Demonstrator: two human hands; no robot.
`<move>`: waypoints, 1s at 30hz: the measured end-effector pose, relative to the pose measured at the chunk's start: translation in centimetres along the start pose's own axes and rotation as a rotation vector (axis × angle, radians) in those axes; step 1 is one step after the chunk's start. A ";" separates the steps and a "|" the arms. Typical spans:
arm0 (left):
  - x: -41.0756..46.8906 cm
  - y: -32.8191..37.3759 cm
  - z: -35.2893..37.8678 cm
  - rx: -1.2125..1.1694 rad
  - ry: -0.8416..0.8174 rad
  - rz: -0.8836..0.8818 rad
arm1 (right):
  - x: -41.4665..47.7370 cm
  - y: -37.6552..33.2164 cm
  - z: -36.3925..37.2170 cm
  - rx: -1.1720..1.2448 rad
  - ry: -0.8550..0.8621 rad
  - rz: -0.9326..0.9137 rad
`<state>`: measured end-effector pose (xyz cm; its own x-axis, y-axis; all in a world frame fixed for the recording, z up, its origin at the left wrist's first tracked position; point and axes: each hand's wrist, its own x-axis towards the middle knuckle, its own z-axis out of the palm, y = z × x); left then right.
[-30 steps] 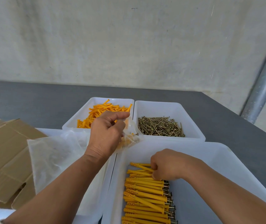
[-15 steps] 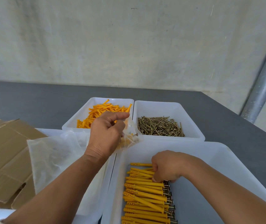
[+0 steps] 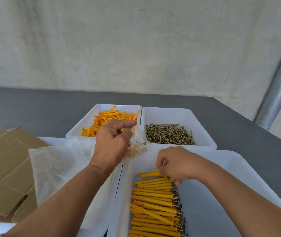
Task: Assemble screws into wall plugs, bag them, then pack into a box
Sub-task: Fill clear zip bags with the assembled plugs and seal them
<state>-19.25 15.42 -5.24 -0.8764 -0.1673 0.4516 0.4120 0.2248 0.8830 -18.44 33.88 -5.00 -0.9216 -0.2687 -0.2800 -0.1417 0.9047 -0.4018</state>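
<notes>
At the near edge of the counter [image 3: 33, 108], on the right side, stands a large white tray [image 3: 238, 168]. Inside it the assembled plugs [image 3: 153, 202] lie in a row, one close beside the other, with the yellow bodies pointing left and the screw heads sticking out on the right. My right hand [image 3: 175, 164] is at the far end of this row. Its fingers are curled down and they pinch a few of these plugs, whose tips come out to the left of my thumb. How many I hold I cannot tell, because the hand covers them.

My left hand [image 3: 112, 144] is raised a little further back, above the place where the large tray meets the tray on its left. It grips a small clear bag [image 3: 136, 147] between the thumb and the curled fingers. The bag hangs on the right of the hand, and some yellow plugs with screws show through the plastic.

Left of the large tray, a second white tray [image 3: 50, 138] carries a heap of empty clear bags [image 3: 56, 168]. Further to the left side of the counter lies a brown cardboard box [image 3: 4, 168], folded flat.

Toward the middle of the counter two smaller white bins stand side by side, touching. The left bin [image 3: 119, 105] holds loose plugs [image 3: 109, 117], and the right bin [image 3: 170, 109] holds brass-coloured screws [image 3: 168, 134]. Behind the far edge is a pale wall [image 3: 136, 48], and a metal pipe [image 3: 279, 82] runs slanted past the far right corner.
</notes>
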 end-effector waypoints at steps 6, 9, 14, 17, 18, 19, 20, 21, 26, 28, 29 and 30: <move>-0.1 0.0 0.0 -0.013 0.002 -0.012 | -0.7 -0.4 -1.4 0.087 0.394 -0.067; -0.1 0.1 0.1 -0.026 -0.001 -0.021 | -1.1 -0.3 -2.4 0.268 0.670 -0.046; -0.2 0.2 0.1 -0.016 -0.012 -0.010 | -1.9 -0.2 -2.9 0.617 0.869 -0.164; -0.2 0.2 0.2 -0.014 -0.021 0.000 | -1.7 -0.9 -2.0 0.626 0.825 -0.240; -0.2 0.3 0.2 -0.018 -0.022 0.004 | -1.5 -1.1 -1.7 0.584 0.802 -0.259; -0.2 0.3 0.2 -0.020 -0.023 0.007 | -1.3 -1.4 -1.4 0.535 0.778 -0.273; -0.2 0.3 0.2 -0.019 -0.023 0.012 | -1.1 -1.5 -1.0 0.490 0.756 -0.283; -0.2 0.4 0.2 -0.014 -0.024 0.019 | -0.8 -1.6 -0.7 0.459 0.734 -0.289; -0.3 0.3 0.1 0.004 -0.038 0.037 | 0.1 -1.8 0.5 0.367 0.654 -0.309; -0.3 0.3 0.1 0.011 -0.042 0.040 | 0.2 -1.8 0.7 0.369 0.660 -0.311; -0.3 0.3 0.2 0.015 -0.044 0.040 | 0.3 -1.9 0.7 0.376 0.661 -0.314; -0.3 0.3 0.2 0.021 -0.047 0.039 | 0.3 -1.9 0.8 0.388 0.660 -0.317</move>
<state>-18.89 15.72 -5.13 -0.8706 -0.1133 0.4787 0.4413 0.2501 0.8618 -18.21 31.83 -4.99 -0.8987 -0.1330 0.4179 -0.4069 0.6083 -0.6815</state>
